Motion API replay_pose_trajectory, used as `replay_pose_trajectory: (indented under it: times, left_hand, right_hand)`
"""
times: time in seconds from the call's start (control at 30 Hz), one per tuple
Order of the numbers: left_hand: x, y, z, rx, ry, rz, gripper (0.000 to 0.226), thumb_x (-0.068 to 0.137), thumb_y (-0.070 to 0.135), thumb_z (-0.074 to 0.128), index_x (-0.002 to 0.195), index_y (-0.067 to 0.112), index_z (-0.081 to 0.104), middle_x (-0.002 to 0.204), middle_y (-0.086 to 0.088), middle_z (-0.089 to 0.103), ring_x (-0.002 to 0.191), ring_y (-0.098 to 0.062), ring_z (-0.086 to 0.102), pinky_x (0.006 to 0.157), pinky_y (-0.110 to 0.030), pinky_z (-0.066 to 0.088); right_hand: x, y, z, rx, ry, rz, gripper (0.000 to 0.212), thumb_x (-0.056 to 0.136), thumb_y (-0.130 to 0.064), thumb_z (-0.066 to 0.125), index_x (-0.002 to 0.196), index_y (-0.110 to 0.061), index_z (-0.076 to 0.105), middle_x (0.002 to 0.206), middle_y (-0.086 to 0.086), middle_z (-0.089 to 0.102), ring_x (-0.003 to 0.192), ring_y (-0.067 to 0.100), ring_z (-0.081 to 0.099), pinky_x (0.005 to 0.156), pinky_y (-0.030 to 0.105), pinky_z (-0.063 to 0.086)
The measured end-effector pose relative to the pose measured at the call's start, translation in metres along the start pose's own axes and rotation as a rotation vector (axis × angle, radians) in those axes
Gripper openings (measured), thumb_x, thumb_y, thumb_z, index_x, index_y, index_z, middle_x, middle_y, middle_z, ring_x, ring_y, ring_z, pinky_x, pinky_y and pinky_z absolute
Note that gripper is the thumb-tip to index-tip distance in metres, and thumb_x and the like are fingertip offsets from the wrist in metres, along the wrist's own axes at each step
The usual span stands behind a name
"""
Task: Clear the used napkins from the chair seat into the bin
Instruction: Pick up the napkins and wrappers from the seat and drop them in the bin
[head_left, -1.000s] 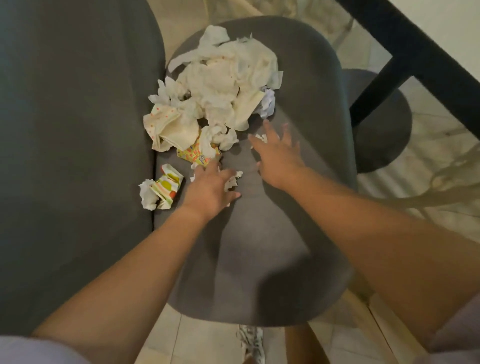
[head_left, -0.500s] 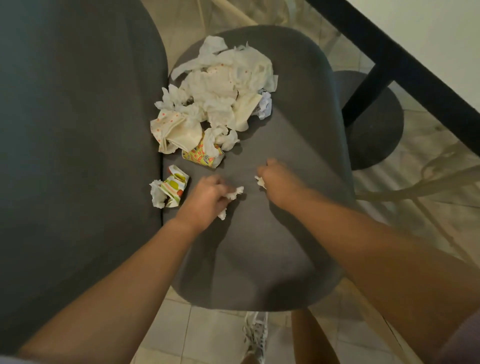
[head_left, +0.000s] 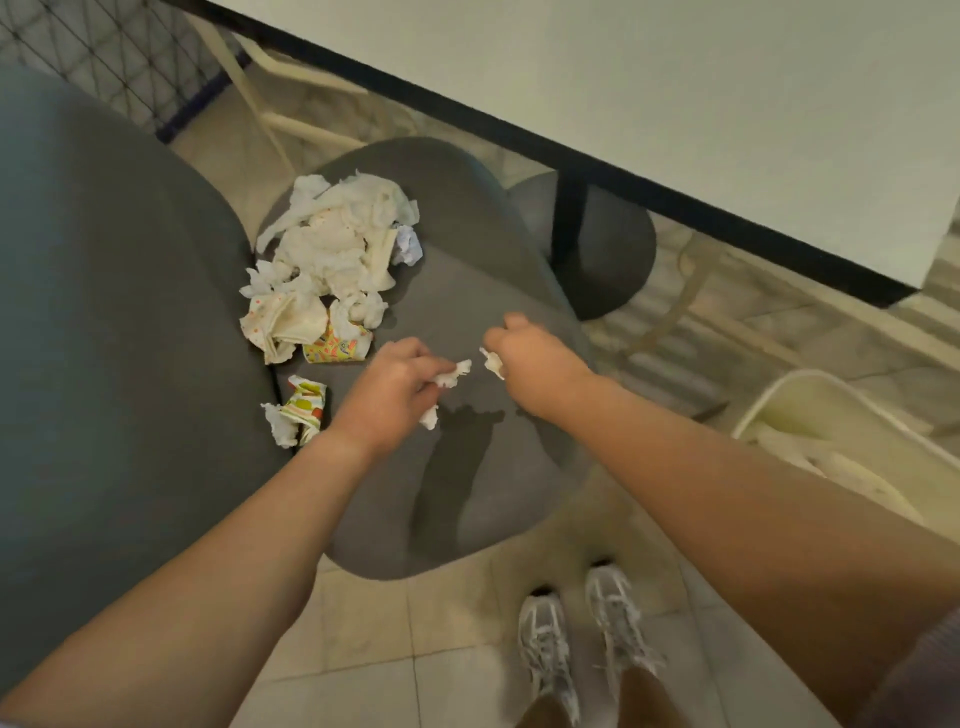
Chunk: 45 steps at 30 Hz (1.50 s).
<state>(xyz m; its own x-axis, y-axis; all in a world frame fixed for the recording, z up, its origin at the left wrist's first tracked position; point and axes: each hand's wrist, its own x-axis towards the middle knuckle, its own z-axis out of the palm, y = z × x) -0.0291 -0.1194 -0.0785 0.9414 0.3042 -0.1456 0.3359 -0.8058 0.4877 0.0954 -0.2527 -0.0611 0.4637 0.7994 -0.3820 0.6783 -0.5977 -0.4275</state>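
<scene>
Two sneakers (head_left: 582, 639) stand on the tiled floor (head_left: 395, 670) below the chair seat (head_left: 467, 493). Over the seat's middle, the left hand (head_left: 395, 387) clenches a white napkin scrap (head_left: 451, 375), and the right hand (head_left: 530, 364) pinches another small scrap (head_left: 492, 362). Near the seat's left edge lies a colourful crumpled wrapper (head_left: 304, 408). Farther back, by the backrest (head_left: 104, 338), a pile of used napkins (head_left: 332, 260) covers the seat's far left corner.
</scene>
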Motion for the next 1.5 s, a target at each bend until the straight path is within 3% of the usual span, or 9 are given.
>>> replay_pose_trajectory:
  times: [0.2, 0.43, 0.67, 0.87, 1.07, 1.13, 1.23, 1.37, 1.5]
  left_hand:
    - [0.003, 0.072, 0.016, -0.008, -0.012, 0.118, 0.021, 0.081, 0.005, 0.067, 0.101, 0.008, 0.073, 0.093, -0.015, 0.062, 0.093, -0.031, 0.057, 0.082, -0.025, 0.035]
    - [0.01, 0.164, 0.066, -0.071, -0.134, 0.231, 0.023, 0.085, 0.006, 0.063, 0.106, 0.01, 0.071, 0.096, -0.009, 0.057, 0.092, -0.02, 0.052, 0.079, -0.012, 0.032]
    - [0.027, 0.26, 0.119, -0.144, -0.24, 0.45, 0.026, 0.083, 0.006, 0.064, 0.109, 0.007, 0.066, 0.098, -0.003, 0.054, 0.094, -0.022, 0.056, 0.085, -0.037, 0.049]
    - [0.04, 0.315, 0.165, -0.098, -0.38, 0.463, 0.025, 0.084, 0.005, 0.062, 0.11, 0.007, 0.064, 0.106, -0.009, 0.057, 0.1, -0.021, 0.053, 0.089, -0.028, 0.044]
    - [0.042, 0.332, 0.202, -0.084, -0.449, 0.44, 0.036, 0.081, -0.008, 0.057, 0.113, 0.009, 0.063, 0.111, -0.007, 0.06, 0.104, -0.021, 0.055, 0.092, -0.023, 0.041]
    - [0.039, 0.332, 0.208, -0.078, -0.538, 0.379, 0.059, 0.077, -0.016, 0.048, 0.122, 0.021, 0.057, 0.124, -0.002, 0.058, 0.116, -0.021, 0.053, 0.11, -0.038, 0.032]
    - [0.035, 0.324, 0.21, 0.013, -0.584, 0.314, 0.075, 0.074, -0.02, 0.04, 0.128, 0.03, 0.053, 0.137, 0.003, 0.052, 0.133, -0.021, 0.038, 0.116, -0.055, 0.013]
    - [0.032, 0.305, 0.202, 0.013, -0.489, 0.294, 0.068, 0.08, -0.013, 0.039, 0.122, 0.038, 0.055, 0.131, 0.005, 0.055, 0.126, -0.027, 0.041, 0.107, -0.046, 0.037]
    - [0.027, 0.288, 0.18, 0.093, -0.378, 0.33, 0.044, 0.09, 0.004, 0.044, 0.124, 0.029, 0.056, 0.124, 0.004, 0.055, 0.119, -0.022, 0.045, 0.106, -0.041, 0.035]
  right_hand:
    - [-0.06, 0.046, -0.006, 0.031, 0.057, 0.112, 0.029, 0.089, 0.002, 0.047, 0.117, -0.006, 0.05, 0.121, 0.017, 0.042, 0.107, 0.036, 0.05, 0.083, 0.041, 0.046]
    - [-0.14, 0.127, -0.005, 0.079, 0.035, 0.242, 0.034, 0.088, -0.002, 0.052, 0.121, -0.009, 0.051, 0.126, 0.014, 0.043, 0.112, 0.034, 0.053, 0.092, 0.043, 0.049]
    - [-0.212, 0.201, -0.01, 0.086, 0.048, 0.44, 0.044, 0.092, -0.008, 0.048, 0.136, -0.015, 0.043, 0.135, 0.011, 0.04, 0.114, 0.033, 0.055, 0.094, 0.041, 0.048]
    - [-0.256, 0.248, 0.009, 0.153, 0.012, 0.565, 0.047, 0.092, -0.004, 0.047, 0.137, -0.013, 0.04, 0.133, 0.013, 0.04, 0.111, 0.032, 0.055, 0.089, 0.039, 0.049]
    - [-0.282, 0.272, 0.021, 0.197, -0.031, 0.623, 0.046, 0.089, 0.006, 0.039, 0.132, -0.011, 0.044, 0.135, 0.013, 0.035, 0.09, 0.027, 0.052, 0.077, 0.033, 0.046]
    - [-0.289, 0.276, 0.02, 0.179, -0.052, 0.636, 0.048, 0.089, 0.006, 0.039, 0.134, -0.011, 0.042, 0.138, 0.013, 0.032, 0.085, 0.024, 0.047, 0.076, 0.033, 0.047]
    - [-0.292, 0.276, 0.019, 0.15, -0.06, 0.63, 0.043, 0.091, 0.003, 0.041, 0.132, -0.008, 0.045, 0.136, 0.014, 0.034, 0.085, 0.025, 0.048, 0.074, 0.031, 0.046]
    - [-0.283, 0.269, 0.015, 0.147, -0.015, 0.616, 0.045, 0.088, 0.007, 0.04, 0.129, -0.009, 0.049, 0.127, 0.012, 0.039, 0.092, 0.026, 0.051, 0.078, 0.035, 0.05]
    - [-0.266, 0.248, 0.008, 0.11, 0.048, 0.551, 0.037, 0.089, 0.001, 0.042, 0.123, -0.01, 0.053, 0.12, 0.01, 0.044, 0.105, 0.028, 0.05, 0.08, 0.039, 0.052]
